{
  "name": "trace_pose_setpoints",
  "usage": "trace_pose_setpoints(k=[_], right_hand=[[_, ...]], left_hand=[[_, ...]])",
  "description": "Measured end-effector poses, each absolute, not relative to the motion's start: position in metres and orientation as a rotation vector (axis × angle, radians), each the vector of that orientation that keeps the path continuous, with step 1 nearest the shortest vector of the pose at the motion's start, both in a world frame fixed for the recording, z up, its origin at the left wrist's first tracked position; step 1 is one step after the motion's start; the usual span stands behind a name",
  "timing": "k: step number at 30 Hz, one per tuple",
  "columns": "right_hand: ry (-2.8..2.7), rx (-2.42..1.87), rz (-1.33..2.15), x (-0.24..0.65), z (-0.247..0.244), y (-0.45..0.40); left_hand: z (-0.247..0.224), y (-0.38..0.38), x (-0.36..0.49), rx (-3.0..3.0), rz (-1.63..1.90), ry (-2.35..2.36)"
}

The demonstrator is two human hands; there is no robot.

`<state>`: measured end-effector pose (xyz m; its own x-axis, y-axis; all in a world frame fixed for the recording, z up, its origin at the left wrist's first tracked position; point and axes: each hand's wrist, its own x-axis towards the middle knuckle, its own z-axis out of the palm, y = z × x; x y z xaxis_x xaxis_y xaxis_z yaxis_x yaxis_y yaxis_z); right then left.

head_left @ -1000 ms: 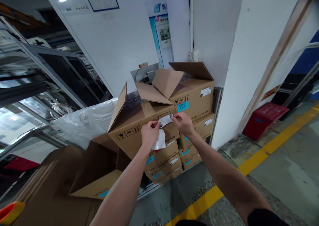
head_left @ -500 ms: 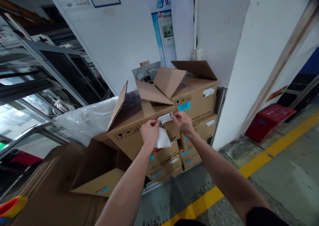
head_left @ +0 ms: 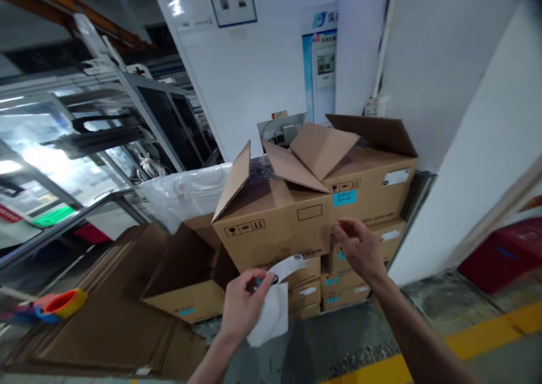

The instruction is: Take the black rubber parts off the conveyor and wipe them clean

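Between the thumb and fingers of my left hand [head_left: 245,305] is a white label [head_left: 290,267] with a small dark code at its far end. White paper [head_left: 270,319] hangs below the same hand. Both are in front of an open cardboard box [head_left: 275,231], whose front carries printed handling symbols and a rectangular outline. My right hand [head_left: 359,251] is beside that box's right corner, thumb and fingers apart, with nothing seen in it. Whether its fingertips touch the cardboard I cannot tell.
A second open box [head_left: 368,186] with a blue sticker stands to the right, on more stacked cartons. At left are an open carton [head_left: 182,299] and flattened cardboard [head_left: 114,305]. Tape rolls [head_left: 59,306] lie at far left. A red bin [head_left: 502,254] sits right.
My left hand has moved down from the box front with the label and paper. My right hand has let go of the label's end and moved right. The camera view has turned left.
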<state>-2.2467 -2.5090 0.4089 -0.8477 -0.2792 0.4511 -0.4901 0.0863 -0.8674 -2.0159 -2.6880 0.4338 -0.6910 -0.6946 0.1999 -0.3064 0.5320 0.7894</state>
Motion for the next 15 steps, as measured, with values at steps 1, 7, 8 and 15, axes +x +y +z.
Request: trace_pose_setpoints(k=[1, 7, 8, 15], right_hand=[[-2.196, 0.772, 1.851, -2.244, 0.41, -2.511], [-1.993, 1.156, 1.543, -2.198, 0.444, -2.567], [-1.943, 1.226, 1.488, -2.185, 0.453, -2.583], [-1.99, 1.124, 0.984, -2.098, 0.482, -2.747]], left_hand=[[0.431, -2.699, -1.993, 0.907, -1.062, -2.187], [0.451, -2.825, -1.872, 0.963, -1.601, -1.161], [0.456, -2.853, -1.863, 0.855, -1.645, -1.062], [0.447, -3.067, -1.959, 0.197, -2.077, -0.736]])
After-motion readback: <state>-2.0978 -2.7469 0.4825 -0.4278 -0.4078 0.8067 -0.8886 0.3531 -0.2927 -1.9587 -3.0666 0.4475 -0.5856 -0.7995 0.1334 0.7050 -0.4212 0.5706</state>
